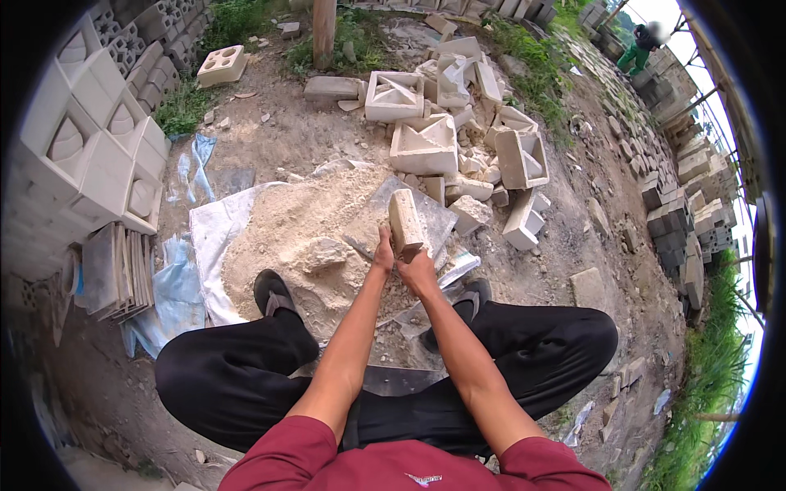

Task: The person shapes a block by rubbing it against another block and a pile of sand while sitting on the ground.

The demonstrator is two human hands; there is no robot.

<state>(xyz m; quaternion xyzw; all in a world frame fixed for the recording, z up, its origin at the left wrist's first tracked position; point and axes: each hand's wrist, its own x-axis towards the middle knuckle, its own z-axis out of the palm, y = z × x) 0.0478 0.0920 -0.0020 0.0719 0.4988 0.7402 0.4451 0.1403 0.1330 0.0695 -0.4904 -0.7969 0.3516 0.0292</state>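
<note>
Bright, diffuse daylight falls on the ground (286, 143), leaving soft shadows; its near left corner is dim. Beyond its right edge the sky (655, 10) glares white. Stacked blocks (106, 159) along the left edge bow with fisheye distortion.

An outdoor work yard for masonry blocks, in daylight, on bare dirt ground (606, 274). Pale moulded blocks (102, 164) are stacked like a wall at left; grey blocks (673, 217) stand in piles along the right. Broken blocks (422, 162) lie heaped ahead, beyond a mound of sandy powder (282, 217) on a white sheet (214, 255). A wooden post (324, 33) rises at the top, and grass (708, 360) edges the right side.
</note>
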